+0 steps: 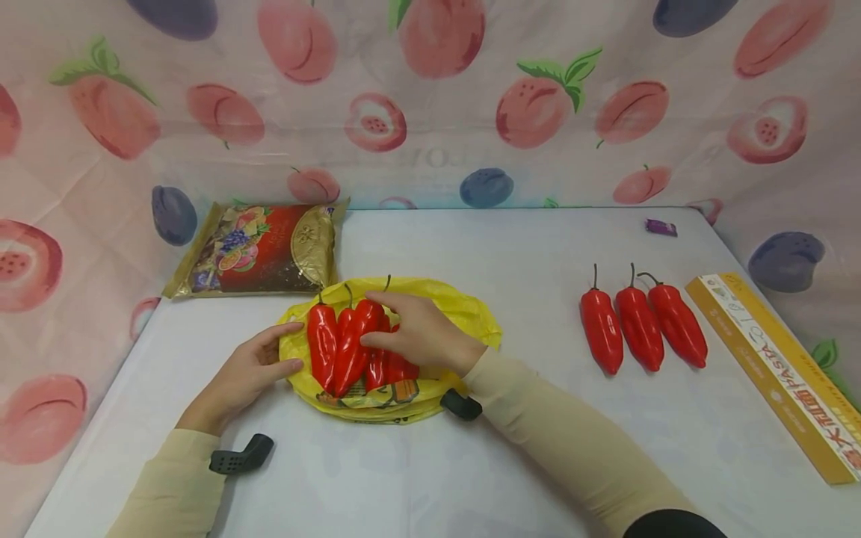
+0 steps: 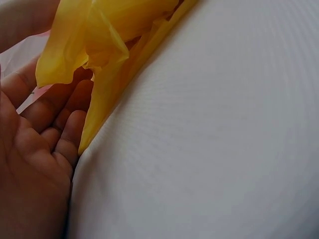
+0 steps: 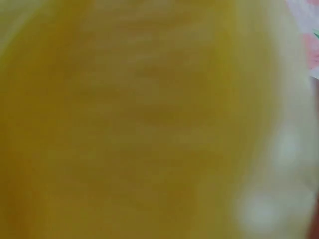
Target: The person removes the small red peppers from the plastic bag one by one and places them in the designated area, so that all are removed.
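A crumpled yellow plastic bag (image 1: 471, 314) lies on the table, with several shiny red peppers (image 1: 323, 344) heaped in its opening. My right hand (image 1: 424, 332) reaches over the heap from the right, its thumb and fingers around the upper part of one red pepper (image 1: 351, 357). At the bag's left edge, my left hand (image 1: 245, 377) touches the yellow plastic with its fingers bent loosely and its thumb apart. The left wrist view shows the bag's loose edge (image 2: 107, 84) against those fingers (image 2: 72, 132). Blurred yellow plastic (image 3: 149, 124) fills most of the right wrist view.
Three red peppers (image 1: 641, 329) lie side by side on the right of the white table (image 1: 538, 463). Beyond them is a long yellow pasta box (image 1: 773, 373). A gold and red packet (image 1: 269, 250) lies at the back left, and a small purple packet (image 1: 661, 227) at the back right.
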Demonstrator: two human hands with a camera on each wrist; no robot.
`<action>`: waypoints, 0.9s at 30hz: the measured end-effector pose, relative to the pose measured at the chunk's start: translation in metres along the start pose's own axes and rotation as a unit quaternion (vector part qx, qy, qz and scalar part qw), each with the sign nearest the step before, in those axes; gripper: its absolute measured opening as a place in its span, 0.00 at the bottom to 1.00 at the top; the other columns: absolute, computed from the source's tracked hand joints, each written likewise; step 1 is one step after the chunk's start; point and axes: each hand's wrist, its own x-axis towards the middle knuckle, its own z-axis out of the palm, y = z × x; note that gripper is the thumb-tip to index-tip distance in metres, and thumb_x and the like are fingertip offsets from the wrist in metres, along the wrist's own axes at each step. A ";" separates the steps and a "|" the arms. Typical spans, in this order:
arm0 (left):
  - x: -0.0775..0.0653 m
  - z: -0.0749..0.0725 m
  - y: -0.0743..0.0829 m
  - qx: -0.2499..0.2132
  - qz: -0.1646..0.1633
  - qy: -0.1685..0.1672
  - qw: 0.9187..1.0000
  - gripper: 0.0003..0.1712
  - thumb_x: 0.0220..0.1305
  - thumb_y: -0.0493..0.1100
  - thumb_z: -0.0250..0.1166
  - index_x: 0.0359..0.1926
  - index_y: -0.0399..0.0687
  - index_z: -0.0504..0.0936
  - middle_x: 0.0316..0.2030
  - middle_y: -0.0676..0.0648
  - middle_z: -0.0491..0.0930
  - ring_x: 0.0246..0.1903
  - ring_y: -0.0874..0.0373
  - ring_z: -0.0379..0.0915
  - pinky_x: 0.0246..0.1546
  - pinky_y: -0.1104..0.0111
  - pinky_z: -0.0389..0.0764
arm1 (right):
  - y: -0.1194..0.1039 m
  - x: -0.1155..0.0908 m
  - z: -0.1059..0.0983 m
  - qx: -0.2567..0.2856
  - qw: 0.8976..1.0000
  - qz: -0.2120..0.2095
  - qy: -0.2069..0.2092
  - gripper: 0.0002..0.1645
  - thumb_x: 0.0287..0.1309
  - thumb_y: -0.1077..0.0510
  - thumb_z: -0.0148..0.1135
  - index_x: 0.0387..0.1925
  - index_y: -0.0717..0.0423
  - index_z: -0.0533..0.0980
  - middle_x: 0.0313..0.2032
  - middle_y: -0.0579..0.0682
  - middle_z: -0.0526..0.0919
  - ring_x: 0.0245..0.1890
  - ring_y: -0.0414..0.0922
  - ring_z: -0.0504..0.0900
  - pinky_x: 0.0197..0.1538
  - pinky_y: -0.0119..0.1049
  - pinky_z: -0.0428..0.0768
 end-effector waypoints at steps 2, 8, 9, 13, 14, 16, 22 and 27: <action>0.000 0.000 0.001 0.002 -0.001 -0.001 1.000 0.37 0.66 0.38 0.67 0.72 0.35 0.62 0.74 0.34 0.54 0.73 0.37 0.49 0.57 0.81 0.67 | 0.000 0.002 0.001 -0.002 1.000 0.004 0.001 0.42 0.63 0.46 0.68 0.74 0.51 0.64 0.67 0.48 0.73 0.62 0.44 0.73 0.59 0.35 0.77; 0.001 0.000 0.003 0.008 -0.006 -0.002 1.000 0.38 0.67 0.39 0.67 0.73 0.36 0.62 0.74 0.33 0.54 0.73 0.37 0.49 0.57 0.79 0.68 | -0.001 0.008 0.004 -0.019 1.000 0.001 0.003 0.41 0.63 0.45 0.67 0.73 0.53 0.65 0.66 0.49 0.73 0.64 0.45 0.72 0.65 0.39 0.71; 0.001 0.000 0.003 0.010 -0.006 -0.001 1.000 0.38 0.67 0.39 0.67 0.73 0.36 0.62 0.74 0.33 0.54 0.73 0.37 0.49 0.58 0.79 0.68 | -0.001 0.009 0.005 -0.020 1.000 0.003 0.001 0.42 0.63 0.44 0.67 0.73 0.53 0.65 0.66 0.50 0.73 0.64 0.45 0.72 0.66 0.39 0.71; 0.001 0.000 0.003 0.012 -0.006 0.000 1.000 0.37 0.66 0.38 0.66 0.72 0.35 0.63 0.74 0.33 0.54 0.73 0.37 0.48 0.58 0.80 0.67 | -0.004 0.011 0.008 -0.025 1.000 0.016 -0.004 0.42 0.63 0.43 0.66 0.74 0.53 0.64 0.65 0.50 0.74 0.59 0.44 0.74 0.63 0.37 0.73; 0.001 0.001 0.003 0.013 -0.006 0.000 1.000 0.37 0.66 0.39 0.66 0.72 0.35 0.63 0.74 0.33 0.54 0.73 0.37 0.48 0.58 0.80 0.67 | -0.004 0.011 0.009 -0.026 0.999 0.020 -0.006 0.43 0.63 0.42 0.66 0.74 0.52 0.64 0.65 0.50 0.74 0.58 0.44 0.74 0.62 0.37 0.74; 0.001 0.001 0.003 0.014 -0.006 0.001 1.000 0.37 0.66 0.39 0.67 0.72 0.35 0.63 0.74 0.33 0.54 0.73 0.37 0.48 0.58 0.79 0.67 | -0.005 0.012 0.010 -0.029 0.999 0.028 -0.008 0.43 0.63 0.41 0.66 0.74 0.51 0.64 0.64 0.50 0.75 0.54 0.43 0.75 0.60 0.36 0.75; 0.001 0.000 0.003 0.018 -0.010 0.001 1.000 0.38 0.67 0.40 0.67 0.72 0.36 0.62 0.74 0.34 0.54 0.74 0.37 0.47 0.59 0.78 0.67 | -0.006 0.014 0.013 -0.032 0.999 0.034 -0.005 0.43 0.63 0.41 0.66 0.74 0.50 0.64 0.61 0.49 0.76 0.50 0.42 0.75 0.55 0.33 0.78; 0.000 0.001 0.004 0.015 -0.009 0.002 1.000 0.37 0.67 0.39 0.67 0.72 0.35 0.62 0.74 0.33 0.54 0.73 0.37 0.48 0.58 0.80 0.67 | -0.006 0.014 0.014 -0.020 0.999 0.033 0.007 0.41 0.63 0.42 0.66 0.73 0.50 0.66 0.61 0.48 0.75 0.53 0.43 0.73 0.53 0.33 0.79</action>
